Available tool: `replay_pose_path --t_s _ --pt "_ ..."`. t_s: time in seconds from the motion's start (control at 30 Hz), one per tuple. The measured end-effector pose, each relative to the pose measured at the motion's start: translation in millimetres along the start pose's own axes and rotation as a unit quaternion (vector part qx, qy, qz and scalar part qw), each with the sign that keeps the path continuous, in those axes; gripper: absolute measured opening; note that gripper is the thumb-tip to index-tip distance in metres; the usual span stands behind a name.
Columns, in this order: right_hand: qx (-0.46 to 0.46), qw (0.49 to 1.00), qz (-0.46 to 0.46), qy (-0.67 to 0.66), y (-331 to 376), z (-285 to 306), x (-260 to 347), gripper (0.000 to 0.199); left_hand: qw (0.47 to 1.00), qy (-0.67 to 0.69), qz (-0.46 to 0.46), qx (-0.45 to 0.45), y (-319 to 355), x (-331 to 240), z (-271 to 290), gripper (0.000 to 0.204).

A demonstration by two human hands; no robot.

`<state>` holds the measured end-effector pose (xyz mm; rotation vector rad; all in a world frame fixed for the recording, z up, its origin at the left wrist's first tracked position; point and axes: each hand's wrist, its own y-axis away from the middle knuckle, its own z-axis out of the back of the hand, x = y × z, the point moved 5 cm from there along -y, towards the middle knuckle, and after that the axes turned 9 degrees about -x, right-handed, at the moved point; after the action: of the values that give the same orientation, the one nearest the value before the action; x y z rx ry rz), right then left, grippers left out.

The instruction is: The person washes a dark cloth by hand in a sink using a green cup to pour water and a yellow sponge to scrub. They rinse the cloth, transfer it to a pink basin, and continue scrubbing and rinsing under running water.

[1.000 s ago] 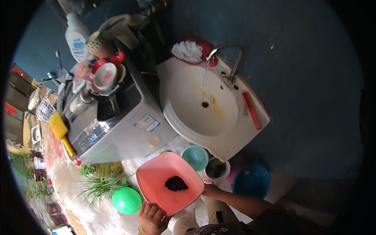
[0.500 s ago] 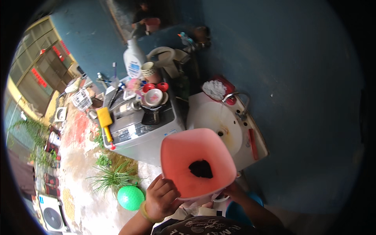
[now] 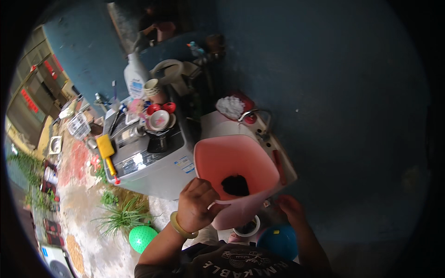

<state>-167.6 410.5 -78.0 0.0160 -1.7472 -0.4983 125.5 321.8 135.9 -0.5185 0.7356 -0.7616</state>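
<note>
Pink plastic makes the big square-mouthed bin (image 3: 232, 155), which is held up in front of the person's body and hides most of the white washbasin (image 3: 213, 124) behind it. Its mouth is tilted toward us, and at the bottom lies a dark patch (image 3: 235, 185); I cannot tell whether this is a thing or some liquid. The left hand (image 3: 198, 204) is closed firmly, with fingers curled over the near left rim. The right hand (image 3: 291, 207) is just beside the opposite side of the bin, its fingers partly bent; I cannot tell if it touches the bin or has hold of something.

Below the bin, a white bucket (image 3: 245, 235) contains something dark, and near it is a blue basin (image 3: 280, 243). At the back corner of the washbasin, beside the tap (image 3: 248, 112), a red dish (image 3: 247, 98) carries a heap of white lumps (image 3: 230, 107). On the grey washing machine (image 3: 157, 178) I see a white bowl (image 3: 159, 120) with a pinkish inside, a dotted paper cup (image 3: 151, 86), a glass jar (image 3: 131, 134) lying on its side, and a tall white bottle (image 3: 135, 76) standing behind them.
</note>
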Motion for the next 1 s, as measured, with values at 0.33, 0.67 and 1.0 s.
replay_pose_path --t_s 0.33,0.67,1.0 --pt "-0.13 0.991 0.004 0.016 -3.2 15.7 11.0 0.033 0.995 0.065 0.024 0.069 -88.1 91.5 -89.3 0.025" --pt "-0.181 0.983 0.016 0.028 -32.6 -30.7 17.5 0.03 0.987 0.072 -0.109 0.092 -88.3 161.7 -166.9 0.025" --pt "-0.15 0.973 0.073 0.159 -101.0 -87.8 66.9 0.025 0.991 0.115 -0.068 0.025 -21.4 242.0 -212.0 0.025"
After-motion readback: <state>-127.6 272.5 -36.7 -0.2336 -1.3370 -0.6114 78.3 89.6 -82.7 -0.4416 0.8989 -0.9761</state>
